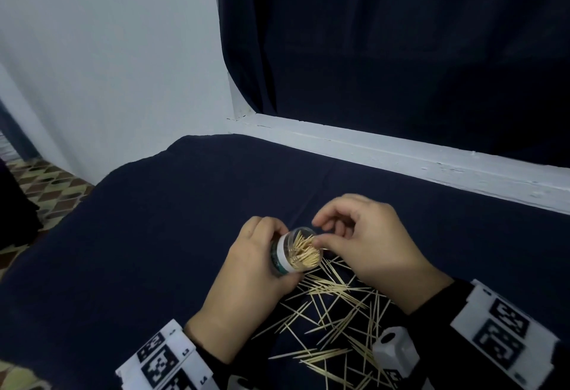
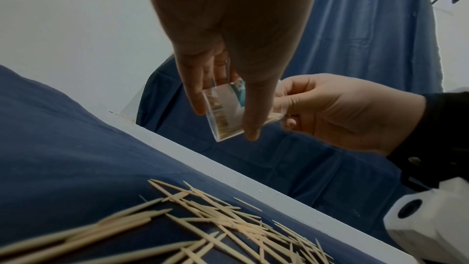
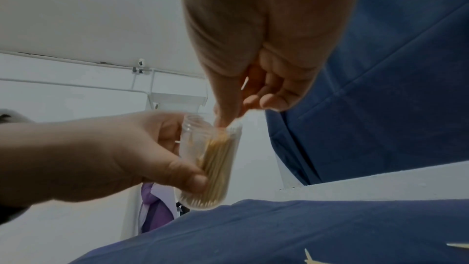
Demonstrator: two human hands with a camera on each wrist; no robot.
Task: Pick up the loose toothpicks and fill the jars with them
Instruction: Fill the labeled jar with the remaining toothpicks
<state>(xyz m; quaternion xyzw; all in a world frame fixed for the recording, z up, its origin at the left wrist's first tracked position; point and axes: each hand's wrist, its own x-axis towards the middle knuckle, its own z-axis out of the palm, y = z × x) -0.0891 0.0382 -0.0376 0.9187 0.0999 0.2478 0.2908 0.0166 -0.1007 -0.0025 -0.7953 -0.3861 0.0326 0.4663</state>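
- Worktop (image 1: 154,235) w/ dark blue cloth over it; white ledge (image 1: 401,152) along far edge, dark blue curtain (image 1: 401,50) behind, white wall at left.
- Left hand (image 1: 246,272): grip wrapped round the jar, thumb on near side, fingers on far side; jar held up off the cloth.
- Right hand (image 1: 370,241): at the jar mouth, thumb + forefinger pinched together right on the rim; a few toothpicks seem to be in the pinch, blurred in right wrist view, other fingers loosely curled.
- Jar (image 1: 297,251): small clear plastic, white/green label band, tilted w/ open mouth toward right hand, mostly full of toothpicks standing on end.
- Loose toothpicks (image 1: 336,312): scattered criss-cross on cloth just below and btwn both hands, reaching toward near edge.
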